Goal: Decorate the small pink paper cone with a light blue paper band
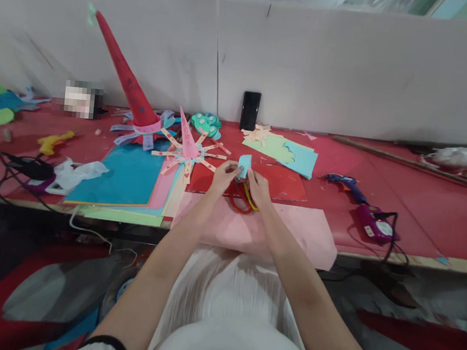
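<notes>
A small light-blue piece of paper (pixel 245 164) is held up between my two hands. My left hand (pixel 225 175) pinches its left edge, and my right hand (pixel 258 187) grips its lower right side. Just below the hands lie scissors with red and yellow handles (pixel 239 205), their blades mostly hidden. Under them are a red sheet (pixel 290 184) and a pink sheet (pixel 302 224) that hangs over the table's front edge. To the left stands a pink paper cone (pixel 188 141) with patterned strips spread around its base.
A tall red cone (pixel 123 73) leans left behind stacked blue sheets (pixel 123 173). A phone (pixel 250 111) rests against the partition. Green and blue paper (pixel 300 158) lies behind my right hand. A blue glue gun (pixel 347 185) and a purple power socket (pixel 376 224) with cables sit right, a yellow glue gun (pixel 52 142) left.
</notes>
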Demonstrator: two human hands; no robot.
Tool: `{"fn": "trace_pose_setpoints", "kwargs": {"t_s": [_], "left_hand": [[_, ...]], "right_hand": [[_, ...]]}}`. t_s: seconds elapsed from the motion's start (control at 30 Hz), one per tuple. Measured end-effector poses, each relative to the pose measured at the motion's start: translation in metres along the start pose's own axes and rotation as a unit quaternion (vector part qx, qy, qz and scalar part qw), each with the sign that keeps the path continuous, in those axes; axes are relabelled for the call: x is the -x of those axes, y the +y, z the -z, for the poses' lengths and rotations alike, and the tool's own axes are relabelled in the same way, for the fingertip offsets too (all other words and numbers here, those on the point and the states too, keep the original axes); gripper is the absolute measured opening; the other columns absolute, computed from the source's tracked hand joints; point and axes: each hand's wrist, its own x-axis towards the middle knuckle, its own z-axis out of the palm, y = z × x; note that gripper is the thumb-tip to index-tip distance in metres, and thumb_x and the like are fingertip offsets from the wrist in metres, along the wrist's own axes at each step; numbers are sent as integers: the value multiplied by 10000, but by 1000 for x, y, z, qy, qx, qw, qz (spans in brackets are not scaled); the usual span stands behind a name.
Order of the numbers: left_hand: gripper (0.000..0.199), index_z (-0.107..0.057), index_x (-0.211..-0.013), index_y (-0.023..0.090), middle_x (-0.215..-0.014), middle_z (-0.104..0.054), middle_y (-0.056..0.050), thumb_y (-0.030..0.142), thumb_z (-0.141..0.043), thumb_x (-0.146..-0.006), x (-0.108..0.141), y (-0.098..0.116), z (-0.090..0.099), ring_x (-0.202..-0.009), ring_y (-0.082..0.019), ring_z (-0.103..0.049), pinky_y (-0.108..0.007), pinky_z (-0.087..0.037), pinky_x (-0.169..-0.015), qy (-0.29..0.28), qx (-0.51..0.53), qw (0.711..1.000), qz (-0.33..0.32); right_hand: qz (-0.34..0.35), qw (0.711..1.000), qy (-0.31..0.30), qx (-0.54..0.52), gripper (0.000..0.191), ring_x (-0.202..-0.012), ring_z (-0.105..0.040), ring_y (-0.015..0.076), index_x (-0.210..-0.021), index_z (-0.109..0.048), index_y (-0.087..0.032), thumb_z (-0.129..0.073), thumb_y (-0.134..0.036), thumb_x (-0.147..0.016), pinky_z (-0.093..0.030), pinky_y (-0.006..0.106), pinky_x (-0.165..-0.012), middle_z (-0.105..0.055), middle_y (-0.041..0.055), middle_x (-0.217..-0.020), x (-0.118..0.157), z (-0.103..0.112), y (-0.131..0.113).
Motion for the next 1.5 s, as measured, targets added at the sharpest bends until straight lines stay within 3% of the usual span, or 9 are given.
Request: {"fn": "trace_pose_setpoints", "kwargs": {"t_s": [0.27,0.5,0.7,1.03,1.3,1.5], "left_hand": [[197,-599,-766,174,-799,-647,-20,328,-681,-674,-7,-16,6,-718,-131,-580,-255,-474,-675,11,-7,1000,6],[156,-628,-737,166,-745,-655,-15,313,-675,-707,-9,-18,4,-703,-128,-576,-248,-459,-682,-9,-38,999,37],[116,-643,-649,158,-677,-658,-2,236,-624,-732,-2,-9,4,-652,-126,-579,-229,-447,-640,10,-90,994,60],[98,-680,-744,159,-815,-702,-32,139,-588,-769,2,-2,-1,-745,-144,-616,-249,-469,-716,7,-190,982,1],[120,-690,-771,171,-833,-709,-29,132,-576,-772,1,-9,-1,-748,-141,-622,-247,-474,-723,-4,-185,983,-2],[79,-677,-758,172,-799,-698,-23,180,-599,-757,0,-12,-1,-730,-146,-611,-245,-466,-689,3,-157,988,13]], "right_hand": [[50,998,37,-21,381,-693,-512,127,-686,-608,-187,-599,-567,-708,-448,292,-702,-555,59,-967,-4,-3,2],[34,998,40,-40,344,-691,-527,138,-686,-592,-196,-557,-533,-745,-438,292,-722,-585,10,-736,-7,-2,5],[23,998,54,-27,359,-695,-538,149,-687,-580,-193,-542,-546,-740,-436,299,-720,-601,24,-741,-9,-2,7],[-11,998,50,-25,322,-685,-549,158,-719,-556,-198,-484,-504,-787,-433,294,-689,-622,36,-750,-6,-1,7],[-30,998,55,-27,300,-595,-539,133,-767,-583,-194,-512,-485,-770,-447,303,-687,-650,37,-790,-7,0,8],[-2,999,48,-13,330,-706,-577,160,-720,-587,-199,-517,-519,-761,-445,304,-724,-657,36,-752,-7,1,6]]}}
